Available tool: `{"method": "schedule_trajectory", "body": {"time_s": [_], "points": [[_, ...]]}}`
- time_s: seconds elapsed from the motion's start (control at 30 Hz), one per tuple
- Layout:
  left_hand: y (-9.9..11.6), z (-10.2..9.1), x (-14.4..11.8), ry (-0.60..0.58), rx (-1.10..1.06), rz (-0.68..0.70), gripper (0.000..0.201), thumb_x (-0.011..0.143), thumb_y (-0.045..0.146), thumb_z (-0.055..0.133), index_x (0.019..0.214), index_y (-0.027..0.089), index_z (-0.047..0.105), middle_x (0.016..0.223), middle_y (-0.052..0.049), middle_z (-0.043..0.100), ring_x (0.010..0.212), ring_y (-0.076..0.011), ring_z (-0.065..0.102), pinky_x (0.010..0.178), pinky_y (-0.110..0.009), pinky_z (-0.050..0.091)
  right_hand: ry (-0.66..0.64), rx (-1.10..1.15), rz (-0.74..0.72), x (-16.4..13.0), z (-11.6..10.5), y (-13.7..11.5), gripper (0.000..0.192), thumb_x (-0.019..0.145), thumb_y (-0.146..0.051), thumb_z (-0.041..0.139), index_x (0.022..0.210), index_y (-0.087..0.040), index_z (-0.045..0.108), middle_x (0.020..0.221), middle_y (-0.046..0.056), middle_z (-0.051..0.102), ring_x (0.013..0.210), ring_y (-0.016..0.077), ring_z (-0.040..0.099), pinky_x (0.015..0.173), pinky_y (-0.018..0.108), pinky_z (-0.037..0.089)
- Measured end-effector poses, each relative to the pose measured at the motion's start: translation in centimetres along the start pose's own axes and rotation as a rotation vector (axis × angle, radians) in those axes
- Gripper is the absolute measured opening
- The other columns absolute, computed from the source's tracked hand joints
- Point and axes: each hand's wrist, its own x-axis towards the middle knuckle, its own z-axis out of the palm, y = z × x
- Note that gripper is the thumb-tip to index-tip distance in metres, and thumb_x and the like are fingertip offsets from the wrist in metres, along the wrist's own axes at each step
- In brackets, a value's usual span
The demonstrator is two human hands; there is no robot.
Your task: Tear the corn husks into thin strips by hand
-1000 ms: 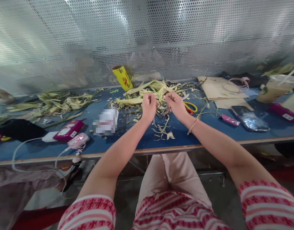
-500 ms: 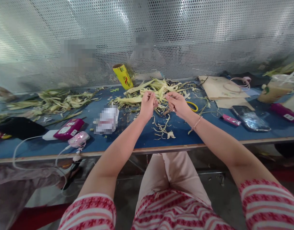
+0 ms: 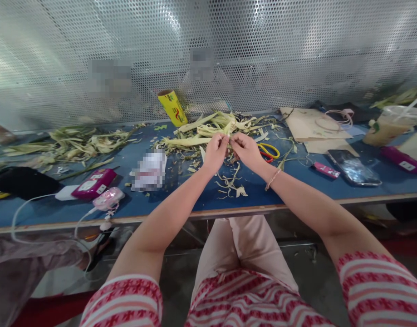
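Pinching together over the blue counter (image 3: 194,200), the left hand (image 3: 215,152) and the right hand (image 3: 246,150) meet fingertip to fingertip, both closed on a thin pale-green strip of leaf (image 3: 228,141) that is almost hidden between them. That strip sits right at the near edge of the loose heap of long, fibrous yellow-green leaf strips (image 3: 208,129), which spreads just beyond the knuckles. Curled, papery pale trimmings (image 3: 230,184) lie on the counter below the wrists. Yellow-handled scissors (image 3: 269,150) rest just beside the right hand, on its outer side. A yellow cardboard-cored roll of film (image 3: 172,108) leans against the perforated metal screen (image 3: 208,45) behind the heap. Farther right lie flat brown cardboard sheets (image 3: 313,127) and a glossy dark phone (image 3: 353,167). To the left, a second flatter pile of leaf strips (image 3: 75,143) stretches along the counter, with a magenta rectangular device (image 3: 89,184) near its front edge.
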Motion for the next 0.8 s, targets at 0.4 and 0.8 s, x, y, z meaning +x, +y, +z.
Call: {"method": "schedule_trajectory", "body": {"time_s": [0.4,0.8], "points": [[-1.2,0.1,0.9,-0.015,-0.373,-0.098,0.041,0.073,0.053,0.070,0.070,0.020,0.045,0.054,0.006,0.045,0.044,-0.0064,0.042,0.043,-0.021,0.031,-0.094,0.369,0.025,0.0,0.2,0.1,0.031,0.078,-0.046,0.069,0.076,-0.020,0.051,0.051,-0.006,0.045,0.050,0.0082,0.042,0.051,0.022,0.034],[-1.0,-0.2,0.9,-0.021,-0.402,-0.124,0.039,0.075,0.048,0.070,0.069,0.020,0.044,0.053,0.006,0.044,0.044,-0.0072,0.046,0.043,-0.020,0.036,-0.270,0.530,0.078,0.1,-0.8,0.0,0.040,0.067,-0.047,0.079,0.074,-0.021,0.050,0.057,-0.009,0.051,0.046,0.0039,0.045,0.052,0.021,0.041]]}}
